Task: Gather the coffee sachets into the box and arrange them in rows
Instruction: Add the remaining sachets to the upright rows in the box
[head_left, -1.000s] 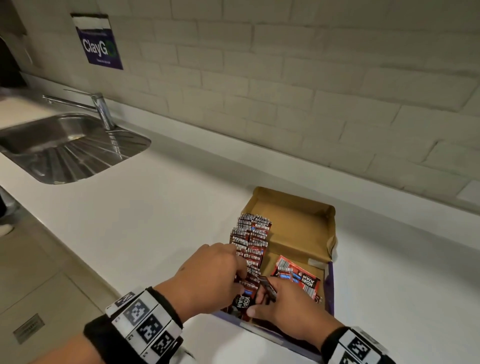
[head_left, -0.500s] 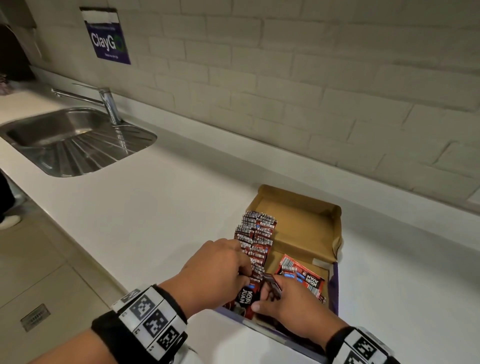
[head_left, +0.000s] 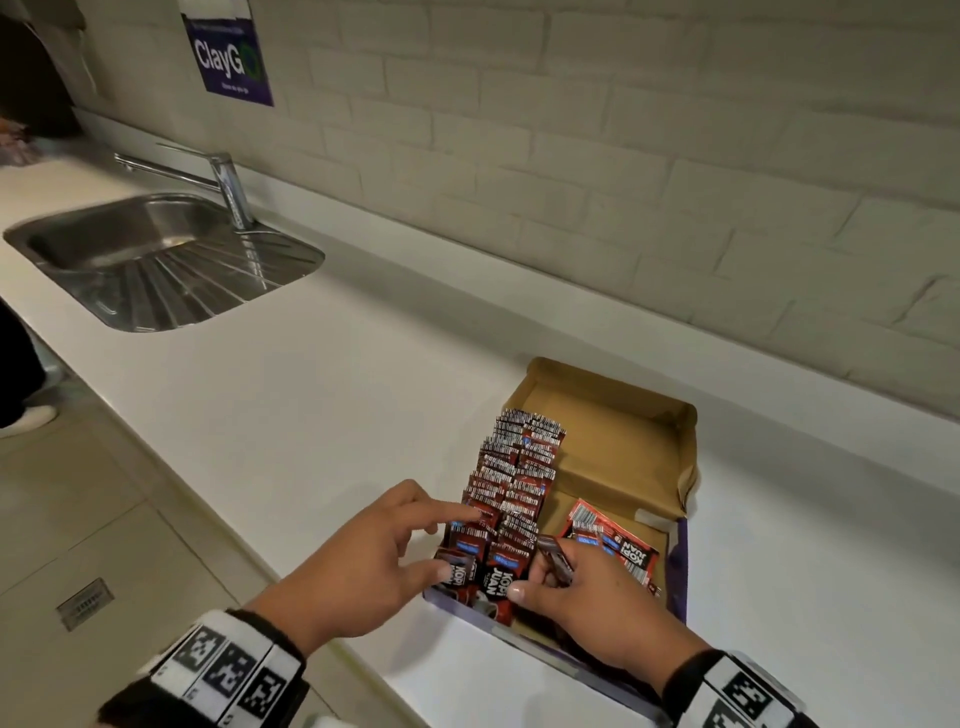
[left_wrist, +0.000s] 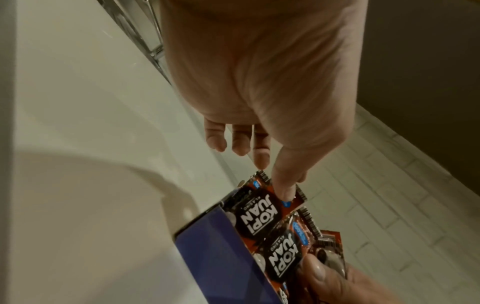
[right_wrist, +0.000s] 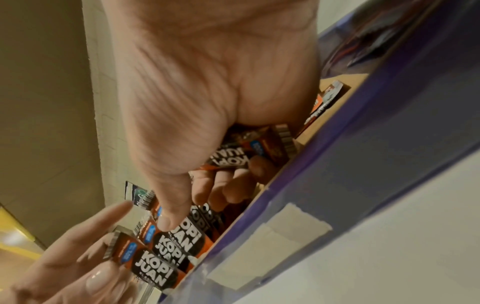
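An open cardboard box (head_left: 618, 447) with purple outer walls lies on the white counter. Red-and-black "KOPI JUAN" coffee sachets stand in two packed rows (head_left: 514, 483) along its left side; a few loose sachets (head_left: 615, 545) lie flat at its right. My left hand (head_left: 457, 543) has straight fingers: the index touches the row's top and the thumb (left_wrist: 284, 191) presses the front sachet (left_wrist: 259, 214). My right hand (head_left: 535, 577) is in the box's near end, fingers curled round one sachet (right_wrist: 249, 152), thumb (right_wrist: 166, 222) on the front sachet of the second row.
A steel sink (head_left: 156, 260) with a tap (head_left: 228, 192) is set into the counter (head_left: 311, 415) at far left. A brick wall with a purple sign (head_left: 228, 57) runs behind. The counter's front edge drops to a tiled floor (head_left: 78, 519) at left.
My left hand has uncurled from over the row, its index finger now stretched onto the sachet tops. The right hand keeps its sachet in about the same place.
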